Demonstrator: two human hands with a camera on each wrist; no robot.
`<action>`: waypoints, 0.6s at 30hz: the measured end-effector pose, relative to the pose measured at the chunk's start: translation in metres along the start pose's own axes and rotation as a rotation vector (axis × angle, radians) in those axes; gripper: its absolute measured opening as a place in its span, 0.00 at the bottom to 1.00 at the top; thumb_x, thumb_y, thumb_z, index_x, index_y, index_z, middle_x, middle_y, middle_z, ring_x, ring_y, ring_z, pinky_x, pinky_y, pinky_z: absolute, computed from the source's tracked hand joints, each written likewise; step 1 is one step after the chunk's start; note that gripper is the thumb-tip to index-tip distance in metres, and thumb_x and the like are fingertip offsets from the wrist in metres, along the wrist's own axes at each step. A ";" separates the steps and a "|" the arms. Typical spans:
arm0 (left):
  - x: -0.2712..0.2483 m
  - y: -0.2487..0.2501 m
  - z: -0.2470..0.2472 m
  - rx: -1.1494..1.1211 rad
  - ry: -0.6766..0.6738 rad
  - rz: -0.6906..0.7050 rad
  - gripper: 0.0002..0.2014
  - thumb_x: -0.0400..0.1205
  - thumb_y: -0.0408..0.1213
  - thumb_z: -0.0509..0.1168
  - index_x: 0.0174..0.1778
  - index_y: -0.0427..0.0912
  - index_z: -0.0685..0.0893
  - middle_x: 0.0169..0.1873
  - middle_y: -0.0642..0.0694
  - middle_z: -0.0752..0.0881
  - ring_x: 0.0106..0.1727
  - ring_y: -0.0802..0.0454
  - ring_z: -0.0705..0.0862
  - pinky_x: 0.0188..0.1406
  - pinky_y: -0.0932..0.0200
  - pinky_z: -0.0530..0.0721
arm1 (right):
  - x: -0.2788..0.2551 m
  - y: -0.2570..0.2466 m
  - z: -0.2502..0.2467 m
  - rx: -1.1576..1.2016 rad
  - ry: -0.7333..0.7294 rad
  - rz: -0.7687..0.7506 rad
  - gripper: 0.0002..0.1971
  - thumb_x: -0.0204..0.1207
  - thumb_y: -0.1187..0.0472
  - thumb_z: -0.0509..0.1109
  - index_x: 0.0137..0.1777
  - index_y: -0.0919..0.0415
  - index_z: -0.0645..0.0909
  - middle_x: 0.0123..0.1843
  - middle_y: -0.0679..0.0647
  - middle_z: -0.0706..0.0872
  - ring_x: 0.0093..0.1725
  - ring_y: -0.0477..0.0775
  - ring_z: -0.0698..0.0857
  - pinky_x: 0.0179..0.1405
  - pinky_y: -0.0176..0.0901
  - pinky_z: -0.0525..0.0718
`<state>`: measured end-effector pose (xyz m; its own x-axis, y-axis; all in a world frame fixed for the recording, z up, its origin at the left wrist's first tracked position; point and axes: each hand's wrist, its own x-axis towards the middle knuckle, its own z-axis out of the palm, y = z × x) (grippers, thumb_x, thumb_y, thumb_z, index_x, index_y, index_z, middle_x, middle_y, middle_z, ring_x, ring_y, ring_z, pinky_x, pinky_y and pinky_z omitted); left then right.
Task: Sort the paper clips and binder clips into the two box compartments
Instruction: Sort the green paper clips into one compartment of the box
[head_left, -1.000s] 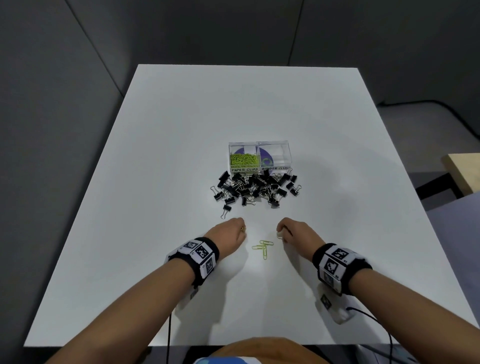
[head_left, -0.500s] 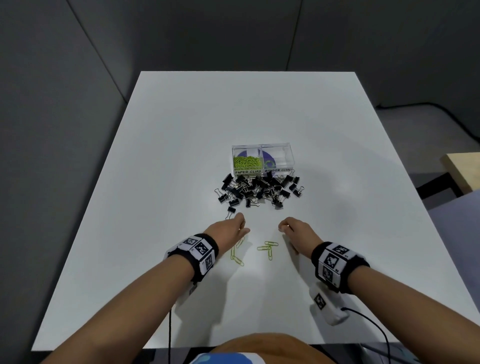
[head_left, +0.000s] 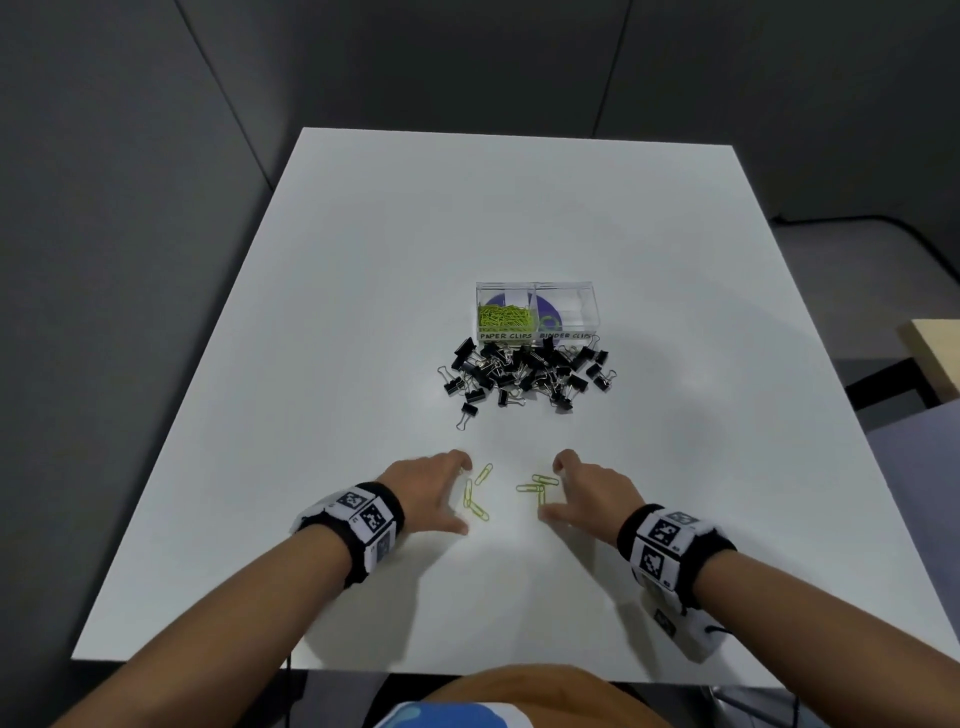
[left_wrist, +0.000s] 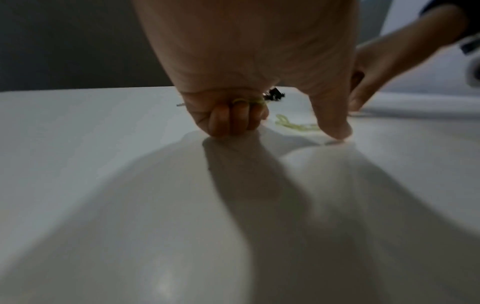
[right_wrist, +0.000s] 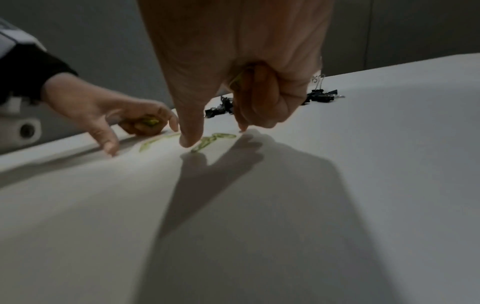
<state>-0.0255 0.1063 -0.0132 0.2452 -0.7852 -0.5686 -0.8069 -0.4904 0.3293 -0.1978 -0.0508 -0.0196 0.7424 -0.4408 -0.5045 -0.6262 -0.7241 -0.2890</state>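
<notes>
Since a second ago both my hands have come back toward me and spread, thumbs stretched out low, and three more green paper clips now lie uncovered beside my left hand (head_left: 426, 493). That grip has its three outer fingers (left_wrist: 231, 121) curled into the palm around a few green clips already gathered (left_wrist: 249, 100), with the thumb reaching down to the tabletop (head_left: 363, 322). My right hand (head_left: 587, 493) does the same: curled fingers tuck a bit of green wire against the palm (right_wrist: 237, 79), while the thumb and forefinger point down either side of the loose clips.

Between my hands lie two small groups of loose paper clips: three near my left thumb (head_left: 475, 493), and a crossed cluster just beside my right forefinger (head_left: 537, 488).

Farther out, a heap of black binder clips (head_left: 524, 374) sits against the front wall of the clear two-part box (head_left: 587, 312). Its left compartment, labelled PAPER CLIPS, holds a mound of green paper clips (head_left: 504, 318); the right one, labelled BINDER CLIPS, shows no clips inside
</notes>
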 end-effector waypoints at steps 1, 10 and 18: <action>0.001 0.002 0.003 0.001 0.030 -0.003 0.34 0.73 0.55 0.70 0.71 0.47 0.66 0.64 0.49 0.79 0.61 0.47 0.80 0.58 0.55 0.75 | 0.000 0.000 0.003 0.000 0.001 -0.008 0.27 0.73 0.43 0.68 0.65 0.59 0.66 0.53 0.56 0.86 0.49 0.60 0.85 0.41 0.43 0.73; 0.027 0.017 0.004 -0.049 0.108 0.038 0.14 0.86 0.40 0.55 0.64 0.38 0.72 0.63 0.41 0.77 0.60 0.44 0.78 0.55 0.54 0.74 | 0.012 -0.008 0.001 0.100 0.046 0.010 0.13 0.80 0.54 0.62 0.58 0.61 0.72 0.53 0.57 0.86 0.51 0.61 0.84 0.46 0.46 0.76; 0.034 0.013 0.001 -0.092 0.131 0.054 0.12 0.86 0.37 0.56 0.64 0.38 0.72 0.63 0.40 0.77 0.58 0.43 0.79 0.56 0.55 0.75 | 0.024 -0.019 -0.010 0.127 -0.045 0.066 0.02 0.76 0.64 0.58 0.42 0.58 0.70 0.43 0.53 0.78 0.42 0.55 0.76 0.41 0.43 0.72</action>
<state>-0.0286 0.0737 -0.0289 0.2755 -0.8512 -0.4466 -0.7697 -0.4737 0.4279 -0.1658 -0.0530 -0.0178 0.6889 -0.4590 -0.5610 -0.7006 -0.6201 -0.3530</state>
